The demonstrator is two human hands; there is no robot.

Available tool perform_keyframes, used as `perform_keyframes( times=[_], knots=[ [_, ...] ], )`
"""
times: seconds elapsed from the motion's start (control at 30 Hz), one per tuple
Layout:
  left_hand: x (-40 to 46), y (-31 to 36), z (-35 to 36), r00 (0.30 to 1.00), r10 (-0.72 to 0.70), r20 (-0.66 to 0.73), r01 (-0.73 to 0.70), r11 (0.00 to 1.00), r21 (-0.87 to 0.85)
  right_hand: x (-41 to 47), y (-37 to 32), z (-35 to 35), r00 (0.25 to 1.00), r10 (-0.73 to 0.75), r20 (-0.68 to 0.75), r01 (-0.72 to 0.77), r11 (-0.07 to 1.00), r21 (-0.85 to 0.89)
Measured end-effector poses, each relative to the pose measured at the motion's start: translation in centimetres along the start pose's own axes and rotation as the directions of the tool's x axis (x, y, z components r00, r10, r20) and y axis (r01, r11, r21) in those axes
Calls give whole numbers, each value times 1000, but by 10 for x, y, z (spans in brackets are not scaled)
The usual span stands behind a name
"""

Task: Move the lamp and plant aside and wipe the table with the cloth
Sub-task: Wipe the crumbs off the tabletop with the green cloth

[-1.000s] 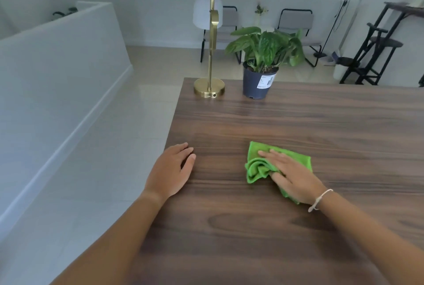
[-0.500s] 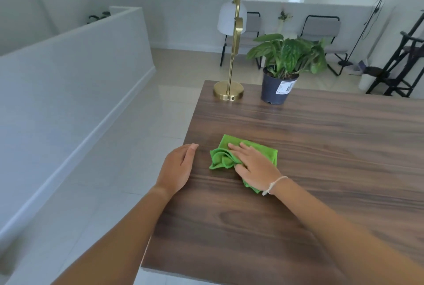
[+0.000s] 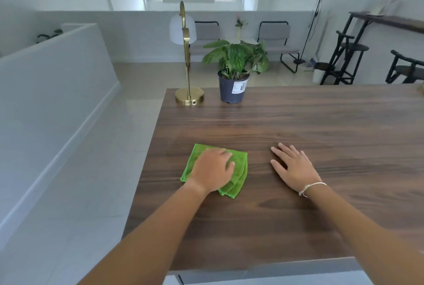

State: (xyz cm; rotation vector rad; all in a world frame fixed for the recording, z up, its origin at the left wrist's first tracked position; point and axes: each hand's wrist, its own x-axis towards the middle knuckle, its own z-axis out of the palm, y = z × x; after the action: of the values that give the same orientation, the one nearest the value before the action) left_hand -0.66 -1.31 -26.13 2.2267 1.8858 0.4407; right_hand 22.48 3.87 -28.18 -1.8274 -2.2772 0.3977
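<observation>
The left hand lies palm down on the green cloth, fingers curled loosely over the folds and pressing it to the bench; it presses rather than pinches, with cloth showing all round the knuckles. The cloth is folded in layers, its stacked edges fanned out at the 5 o'clock corner, and it sits near the bench's left edge, at about 7 o'clock from the bench's middle.

The right hand rests flat on the bare wood just beside the cloth, at its 3 o'clock, fingers spread and pointing toward 11 o'clock. It holds nothing. A thin white cord circles that wrist.

The lamp stands upright at the far left corner of the bench, at 12 o'clock from the cloth and well apart from it; its round brass base sits on the wood, and a slim brass stem rises to a curved top with a white shade. The plant stands just beside the lamp, at its 3 o'clock, in a dark pot with a white label, close to the far edge. Pot and base do not touch.

Beyond the bench, two chairs stand against a low wall.
</observation>
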Motion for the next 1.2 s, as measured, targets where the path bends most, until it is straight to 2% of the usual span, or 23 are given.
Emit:
perform_keyframes(
  times=[0.07, 0.1, 0.17, 0.27, 0.33, 0.47, 0.53, 0.67, 0.87, 1.07, 1.13, 1.2],
  knots=[
    [10, 13, 4, 992, -32, 123, 0, 967, 256, 1, 0, -1, 1000, -4, -14, 4, 999, -32],
    [15, 17, 4, 982, -70, 176, 9, 945, 326, 2, 0, -1, 1000, -11, -15, 10, 999, -43],
    [27, 18, 3, 950, -142, 276, 38, 935, 352, 2, 2, -1, 1000, -10, -14, 9, 999, -50],
    [38, 9, 3, 903, -223, 367, 134, 958, 253, 1, 5, 1, 1000, -14, -10, 13, 999, -47],
    [39, -4, 7, 916, -231, 329, 167, 963, 210, 0, 7, 1, 1000, -20, -9, 20, 999, -49],
    [26, -30, 13, 963, -246, 111, 222, 956, 193, 4, 11, 3, 999, -33, -10, 33, 997, -67],
    [24, -34, 12, 959, -271, 86, 248, 946, 210, 7, 12, 5, 999, -42, -17, 41, 997, -66],
    [7, -37, 9, 922, -382, 59, 363, 909, 206, 8, 15, 7, 999, -54, -11, 52, 995, -82],
    [-61, -44, 1, 844, -535, -35, 527, 815, 239, 7, 16, 3, 997, -78, 9, 78, 993, -86],
    [-92, -21, 4, 849, -528, -34, 523, 828, 201, 24, 28, -6, 998, 18, -59, -24, 993, -112],
    [-146, 21, 7, 781, -619, -88, 620, 750, 231, 7, 19, -4, 991, -118, 64, 122, 990, -69],
    [-159, 27, 14, 771, -633, -76, 632, 744, 215, 3, 12, 4, 992, -114, 62, 119, 990, -76]
  ],
)
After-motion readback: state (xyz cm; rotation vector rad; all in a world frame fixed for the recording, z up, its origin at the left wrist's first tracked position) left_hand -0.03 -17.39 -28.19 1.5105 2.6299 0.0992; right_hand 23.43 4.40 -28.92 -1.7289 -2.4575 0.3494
